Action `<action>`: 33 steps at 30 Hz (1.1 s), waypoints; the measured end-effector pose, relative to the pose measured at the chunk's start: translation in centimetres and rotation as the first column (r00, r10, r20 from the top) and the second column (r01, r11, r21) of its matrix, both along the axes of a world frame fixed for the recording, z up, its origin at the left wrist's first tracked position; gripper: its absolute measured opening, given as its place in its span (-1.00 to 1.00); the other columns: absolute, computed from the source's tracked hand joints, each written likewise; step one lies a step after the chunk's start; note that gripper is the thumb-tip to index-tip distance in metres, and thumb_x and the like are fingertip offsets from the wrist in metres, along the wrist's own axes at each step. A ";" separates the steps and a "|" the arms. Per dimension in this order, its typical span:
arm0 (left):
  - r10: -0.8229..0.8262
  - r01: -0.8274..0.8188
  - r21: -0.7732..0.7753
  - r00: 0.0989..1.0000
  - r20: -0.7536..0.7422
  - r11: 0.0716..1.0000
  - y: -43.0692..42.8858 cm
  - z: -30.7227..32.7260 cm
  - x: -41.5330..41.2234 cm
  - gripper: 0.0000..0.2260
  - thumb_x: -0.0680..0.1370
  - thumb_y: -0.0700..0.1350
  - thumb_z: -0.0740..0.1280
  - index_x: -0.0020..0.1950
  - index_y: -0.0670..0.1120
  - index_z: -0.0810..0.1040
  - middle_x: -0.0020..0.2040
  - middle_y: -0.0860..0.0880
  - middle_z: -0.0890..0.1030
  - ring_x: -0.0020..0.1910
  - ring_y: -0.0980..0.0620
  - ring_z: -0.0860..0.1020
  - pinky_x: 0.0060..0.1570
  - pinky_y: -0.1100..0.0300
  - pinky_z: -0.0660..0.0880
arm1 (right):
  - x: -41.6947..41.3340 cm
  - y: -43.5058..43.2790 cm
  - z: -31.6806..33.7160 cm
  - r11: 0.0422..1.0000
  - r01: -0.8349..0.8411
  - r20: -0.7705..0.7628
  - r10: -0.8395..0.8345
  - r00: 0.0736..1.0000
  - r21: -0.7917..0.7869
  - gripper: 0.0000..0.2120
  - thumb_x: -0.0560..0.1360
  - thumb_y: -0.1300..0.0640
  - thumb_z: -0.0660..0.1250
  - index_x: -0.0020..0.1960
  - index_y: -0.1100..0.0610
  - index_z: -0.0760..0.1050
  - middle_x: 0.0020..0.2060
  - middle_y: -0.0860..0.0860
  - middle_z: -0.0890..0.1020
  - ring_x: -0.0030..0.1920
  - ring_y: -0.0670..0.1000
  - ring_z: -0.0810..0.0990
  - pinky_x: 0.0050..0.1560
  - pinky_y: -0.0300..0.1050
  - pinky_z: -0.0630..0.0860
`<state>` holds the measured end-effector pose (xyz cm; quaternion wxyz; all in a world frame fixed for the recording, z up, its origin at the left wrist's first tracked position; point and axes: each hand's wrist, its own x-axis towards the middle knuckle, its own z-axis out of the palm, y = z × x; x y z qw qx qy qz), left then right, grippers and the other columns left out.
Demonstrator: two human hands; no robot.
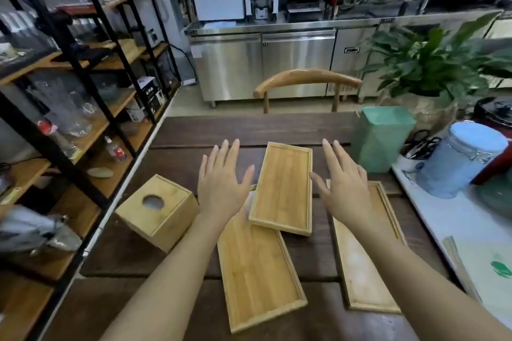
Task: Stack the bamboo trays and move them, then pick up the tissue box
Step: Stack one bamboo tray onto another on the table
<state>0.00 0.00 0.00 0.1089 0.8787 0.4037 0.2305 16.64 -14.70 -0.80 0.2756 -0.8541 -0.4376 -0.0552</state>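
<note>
Dark wooden planks make up the desk (pixel 194 252), with steel kitchen units behind it. Three shallow rectangular bamboo trays lie on it: the middle bamboo tray (pixel 284 188) sits askew, its near end resting on the long near-left bamboo tray (pixel 257 271), while the right-hand bamboo tray (pixel 363 266) lies apart from the middle tray, to its right. The square bamboo tissue box with a round hole (pixel 158 210) stands left of the middle tray. Both hands hover flat, fingers spread, holding nothing: the left hand (pixel 221 185) just left of the middle tray, the right hand (pixel 343 188) just right of it. Stacking looks barely begun; next, each grip likely needs to close on the middle tray's long edges and square it over the tray beneath.
</note>
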 end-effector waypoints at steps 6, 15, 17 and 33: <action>-0.053 0.021 -0.350 0.995 -0.081 0.937 -0.1 -7.1 1.1 -0.41 0.58 0.11 0.14 0.53 -0.04 0.03 0.56 -0.06 0.14 0.53 -0.03 0.11 0.47 0.04 0.06 | 0.6 1.3 -6.8 0.964 -0.049 -0.267 -0.023 0.963 -0.260 -0.42 0.53 -0.06 0.16 0.47 0.09 0.09 0.49 0.06 0.21 0.47 0.08 0.18 0.38 0.05 0.22; 0.078 -0.065 -0.638 0.997 -0.008 0.767 -0.8 -11.0 2.8 -0.66 0.62 -0.03 0.10 0.35 -0.11 0.38 0.20 -0.14 0.56 0.12 -0.18 0.55 0.08 -0.06 0.51 | -0.4 1.9 -9.6 0.992 0.048 -0.674 -0.116 0.729 -0.119 -0.63 0.52 0.06 0.23 0.26 0.22 0.33 0.18 0.18 0.54 0.18 0.19 0.51 0.18 0.14 0.47; 0.077 -0.072 -0.683 0.997 -0.023 0.727 -1.2 -11.0 2.9 -0.66 0.64 -0.06 0.04 0.36 -0.12 0.37 0.15 -0.17 0.58 0.05 -0.19 0.56 0.04 -0.05 0.53 | -0.5 2.0 -9.6 0.985 0.081 -0.734 -0.168 0.658 -0.152 -0.59 0.53 0.04 0.21 0.30 0.22 0.31 0.19 0.17 0.54 0.18 0.18 0.51 0.19 0.14 0.48; 0.094 -0.149 -0.586 0.988 -0.124 0.796 -10.8 -8.9 -7.3 -0.77 0.61 0.05 0.07 -0.05 -0.07 0.38 -0.22 -0.03 0.57 -0.24 -0.04 0.57 -0.21 0.04 0.51 | -6.4 -3.9 -10.3 0.967 -0.128 -0.624 -0.038 0.780 -0.219 -0.68 0.57 -0.03 0.06 -0.14 0.18 0.40 -0.33 0.02 0.52 -0.26 0.09 0.53 -0.22 0.03 0.43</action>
